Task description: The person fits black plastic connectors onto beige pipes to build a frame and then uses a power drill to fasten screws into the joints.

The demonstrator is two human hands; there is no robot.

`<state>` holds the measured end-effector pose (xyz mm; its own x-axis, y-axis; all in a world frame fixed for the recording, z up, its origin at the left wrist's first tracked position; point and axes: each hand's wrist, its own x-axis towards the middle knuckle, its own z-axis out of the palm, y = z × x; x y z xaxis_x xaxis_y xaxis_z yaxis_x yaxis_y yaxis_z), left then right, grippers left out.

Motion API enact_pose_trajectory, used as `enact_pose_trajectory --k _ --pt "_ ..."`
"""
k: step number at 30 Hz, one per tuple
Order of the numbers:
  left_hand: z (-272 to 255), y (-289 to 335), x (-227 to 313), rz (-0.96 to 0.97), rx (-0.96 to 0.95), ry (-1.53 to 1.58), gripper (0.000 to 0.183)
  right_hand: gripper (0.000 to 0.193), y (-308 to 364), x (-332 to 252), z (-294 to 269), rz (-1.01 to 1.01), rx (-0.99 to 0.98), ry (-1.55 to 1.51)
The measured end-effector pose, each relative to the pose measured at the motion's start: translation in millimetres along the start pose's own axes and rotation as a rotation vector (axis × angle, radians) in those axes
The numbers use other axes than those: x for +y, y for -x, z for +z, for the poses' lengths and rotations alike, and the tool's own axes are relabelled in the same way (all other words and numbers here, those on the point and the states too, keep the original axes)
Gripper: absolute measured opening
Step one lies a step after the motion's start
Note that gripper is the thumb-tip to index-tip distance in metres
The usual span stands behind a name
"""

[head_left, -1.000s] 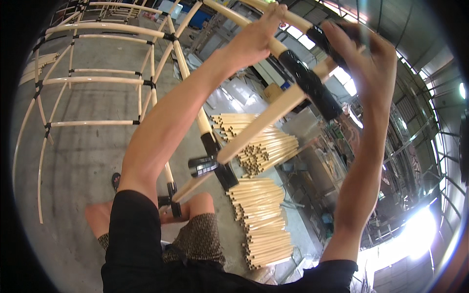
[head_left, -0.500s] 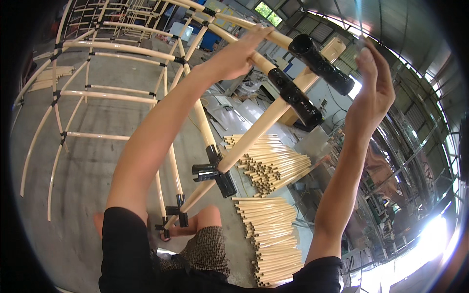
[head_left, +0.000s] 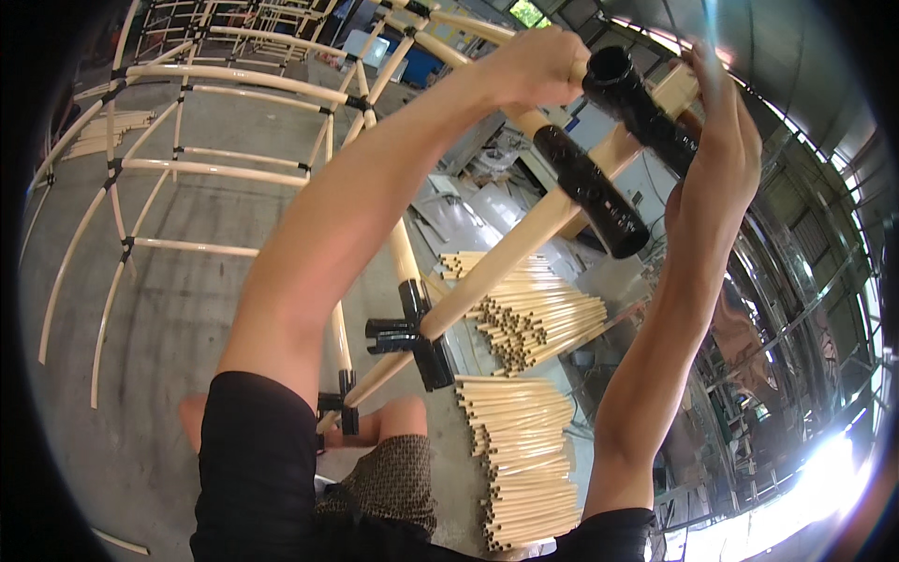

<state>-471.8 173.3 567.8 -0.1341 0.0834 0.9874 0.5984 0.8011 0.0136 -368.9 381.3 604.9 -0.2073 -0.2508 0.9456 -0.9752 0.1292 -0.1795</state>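
Note:
My left hand (head_left: 548, 67) is closed round a cream pipe beside a black pipe joint (head_left: 637, 108). My right hand (head_left: 723, 140) is against the far end of that joint, its fingers curled over by the end of a thick slanting cream pipe (head_left: 515, 253); part of its grip is hidden. A second black joint (head_left: 590, 192) sits just below, crossing the same slanting pipe, apart from both hands. Farther down that pipe is a black branching joint (head_left: 412, 337) with open half-round sockets.
Pipe framework (head_left: 215, 173) with black joints stands on the grey floor (head_left: 206, 328) at the left. Cut cream pipes lie in two piles, an upper pile (head_left: 538, 304) and a lower pile (head_left: 524, 459). Patterned shorts (head_left: 389, 482) and a bent knee show below. Shiny sheets (head_left: 758, 328) stand at the right.
My left hand has slid right along the pipe and closed close to the joint. My right hand has come in against the joint's end from a small distance away. The framework has shifted slightly in view.

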Motion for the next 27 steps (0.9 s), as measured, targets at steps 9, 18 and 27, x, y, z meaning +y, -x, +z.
enact_pose_trajectory --k 9,18,27 --pt "-0.3 -12.3 18.6 0.081 -0.006 -0.093 0.011 0.041 -7.1 29.7 -14.8 -0.036 -0.023 -0.043" --pt "3.0 -9.7 11.3 0.047 -0.023 -0.102 0.014 0.043 5.6 13.9 -9.9 -0.114 -0.068 -0.029" --pt "-100.0 18.0 74.6 -0.135 -0.480 0.515 0.071 0.064 54.8 53.1 -4.2 0.228 0.019 -0.738"
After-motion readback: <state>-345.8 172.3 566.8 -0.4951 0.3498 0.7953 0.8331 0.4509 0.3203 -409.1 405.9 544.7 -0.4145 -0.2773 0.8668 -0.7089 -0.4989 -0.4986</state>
